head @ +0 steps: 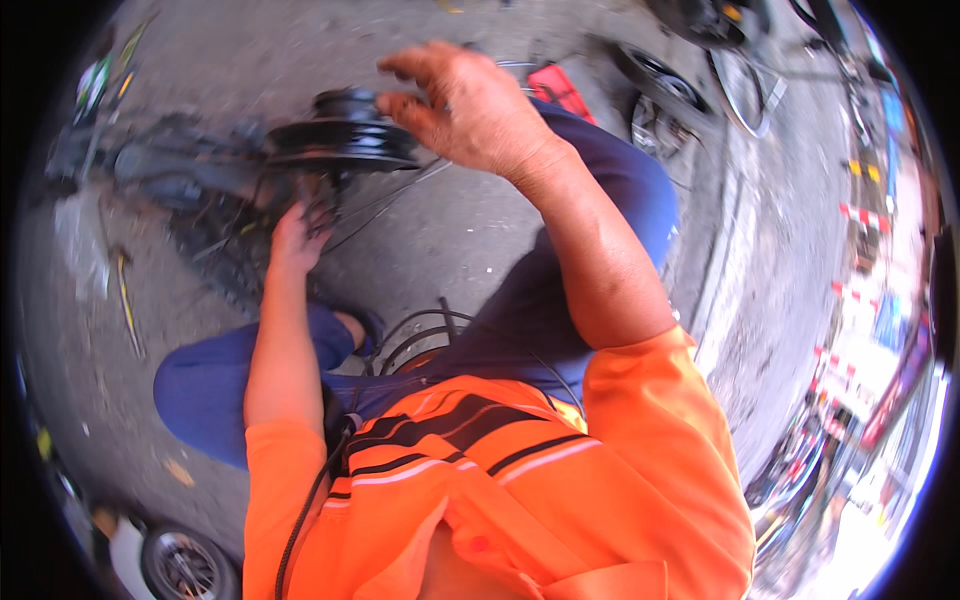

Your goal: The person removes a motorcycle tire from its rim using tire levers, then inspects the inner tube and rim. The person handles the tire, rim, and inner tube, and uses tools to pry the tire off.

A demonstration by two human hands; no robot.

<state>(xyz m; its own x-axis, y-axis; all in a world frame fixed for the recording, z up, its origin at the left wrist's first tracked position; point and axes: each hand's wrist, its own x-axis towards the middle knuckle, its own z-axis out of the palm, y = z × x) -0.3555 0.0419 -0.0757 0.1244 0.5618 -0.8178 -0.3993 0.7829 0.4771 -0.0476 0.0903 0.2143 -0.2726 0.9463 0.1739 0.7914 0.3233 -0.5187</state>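
Note:
A black wheel rim (341, 144) with a hub part on it sits in front of me, blurred, at the end of dark vehicle parts (187, 169). My left hand (304, 229) is just below the rim, at a shaft or bracket under it; blur hides whether its fingers grip anything. My right hand (465, 105) is raised beside the rim's right side, fingers spread and curved, the fingertips close to the hub part. Whether they touch it cannot be told. Thin dark cables run from under the rim across the ground.
A yellow-handled tool (127, 304) lies at the left near clear plastic (81, 244). A red object (561, 91) is beyond my right knee. Loose tyres and wheels (660, 90) lie at the upper right. Another spoked wheel (182, 564) is at the lower left.

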